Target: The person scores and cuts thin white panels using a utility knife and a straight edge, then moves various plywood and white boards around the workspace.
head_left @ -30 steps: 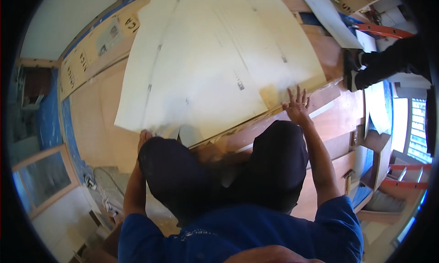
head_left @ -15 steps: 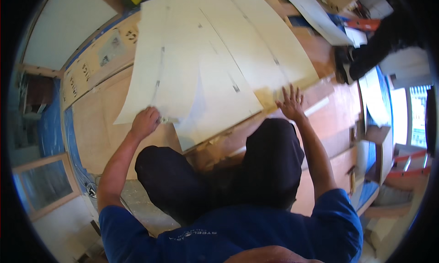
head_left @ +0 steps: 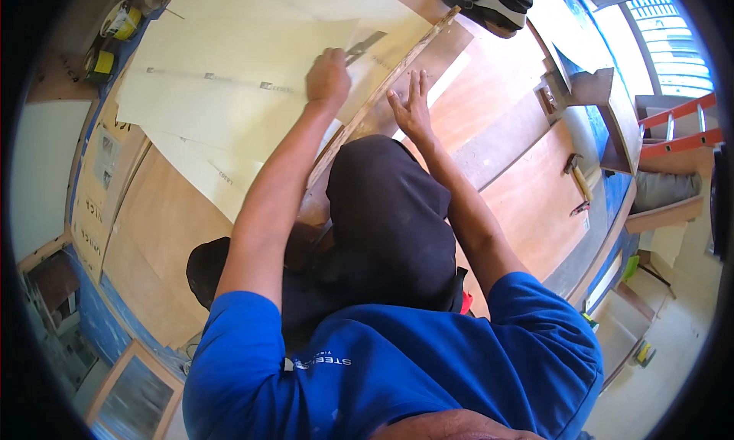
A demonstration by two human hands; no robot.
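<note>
We see a stack of pale cream sheets (head_left: pixel 229 81), thin and flat, fanned out so that their corners overlap. They lie on reddish-brown wooden boards (head_left: pixel 520 134) spread across the floor, and the top sheet reaches toward the far edge of the boards. Narrow dark strips with small markings run across the sheets, too small for us to make out. The near right edge of the stack rests along a wooden batten (head_left: pixel 382 96) that runs at a slant.

Our left hand (head_left: pixel 329 77) rests on the top sheet near its right edge, fingers curled shut around a small grey flat tool (head_left: pixel 365 46) whose tip sticks out beyond the knuckles and lies on the sheet. Our right hand (head_left: pixel 413 107) sits just beside the batten, past the edge of the sheets, with the fingers spread wide and straight, holding nothing; we cannot tell whether the palm presses on the board below.

Our knees in dark trousers (head_left: pixel 382 218) fill the space below both hands. A hammer (head_left: pixel 577 184) lies well apart on the boards to the right. Another person's dark shoe (head_left: pixel 485 0) stands at the far edge of the boards.
</note>
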